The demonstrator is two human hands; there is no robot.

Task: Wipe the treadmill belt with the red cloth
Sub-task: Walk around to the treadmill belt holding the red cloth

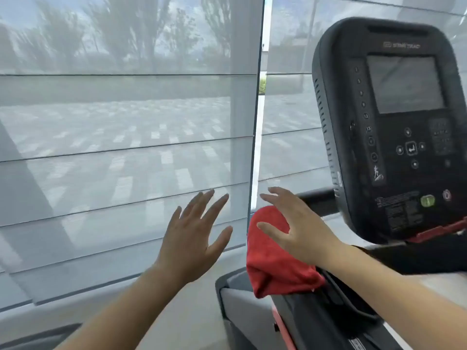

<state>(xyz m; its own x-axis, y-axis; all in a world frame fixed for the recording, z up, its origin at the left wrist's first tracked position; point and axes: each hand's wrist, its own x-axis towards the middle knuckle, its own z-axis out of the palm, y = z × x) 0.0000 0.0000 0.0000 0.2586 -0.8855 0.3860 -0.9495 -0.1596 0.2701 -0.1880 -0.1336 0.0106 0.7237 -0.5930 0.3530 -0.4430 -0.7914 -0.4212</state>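
1. Sheer grey blinds [121, 122] cover the windows ahead. Paving and trees show dimly through them, and a bright vertical gap [260, 127] separates two panels.
2. Treadmill console [394, 137]: black, rounded housing at upper right, tilted in the view.
   - Lettering "STAR TRAC" [401, 45] with a small logo runs along the top.
   - Below it sits a dark, unlit screen [404, 84].
   - A column of numbered keys runs down the left edge. "15" [368, 128] reads clearly, with "12" above it. The higher figures are blurred.
   - A bent-arrow enter key [411, 148] sits inside a ring of round keys.
   - A white runner pictogram [378, 173] lies lower left.
   - A green button [427, 200] and a red-ringed button [446, 195] sit near the bottom.
   - The white small-print label [399, 213] is too fine to read.
3. Red cloth [273, 263]: bunched and draped over the treadmill's dark side rail [336, 294], below and left of the console. Its lower edge hangs against a grey shroud [240, 299].
4. Left hand [192, 238]: raised before the blinds, palm forward, fingers spread wide. It holds nothing and is apart from the cloth.
5. Right hand [300, 231]: fingers spread and slightly curved, held directly over the top of the cloth. It grips nothing. I cannot tell whether the palm touches the fabric.
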